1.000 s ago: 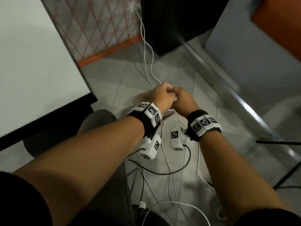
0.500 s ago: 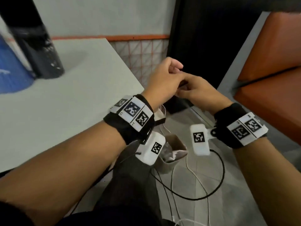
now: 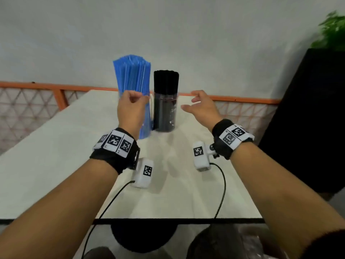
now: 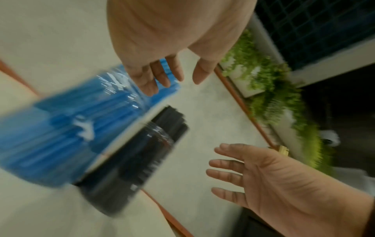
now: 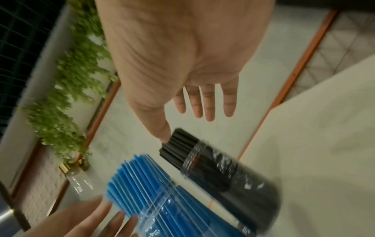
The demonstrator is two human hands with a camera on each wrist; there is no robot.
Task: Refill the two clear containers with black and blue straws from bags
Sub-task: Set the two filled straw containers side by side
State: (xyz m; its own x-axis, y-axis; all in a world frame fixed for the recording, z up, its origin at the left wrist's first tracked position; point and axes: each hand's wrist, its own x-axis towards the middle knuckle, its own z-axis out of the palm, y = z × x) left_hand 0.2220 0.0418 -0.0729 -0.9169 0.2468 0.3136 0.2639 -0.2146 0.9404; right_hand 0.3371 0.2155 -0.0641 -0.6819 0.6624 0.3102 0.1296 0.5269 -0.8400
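Note:
Two clear containers stand side by side at the far middle of the white table (image 3: pixel 56 156). The left container (image 3: pixel 145 128) is packed with blue straws (image 3: pixel 131 75) that fan out above its rim. The right container (image 3: pixel 164 116) is packed with black straws (image 3: pixel 166 79). My left hand (image 3: pixel 136 99) hovers just in front of the blue straws, fingers loosely bent and holding nothing. My right hand (image 3: pixel 194 104) is spread open to the right of the black container, not touching it. The right wrist view shows its thumb near the black straw tips (image 5: pixel 178 139). No bags are in view.
An orange-railed mesh fence (image 3: pixel 37 86) runs behind the table under a pale wall. A tall black block (image 3: pixel 308 118) with a green plant (image 3: pixel 332 34) on top stands close on the right. The table's black front edge (image 3: pixel 168 220) is near my body.
The head view has swung up from the floor beside the table to the tabletop. My hands, joined together low on the right, have parted and risen over the table beside the containers.

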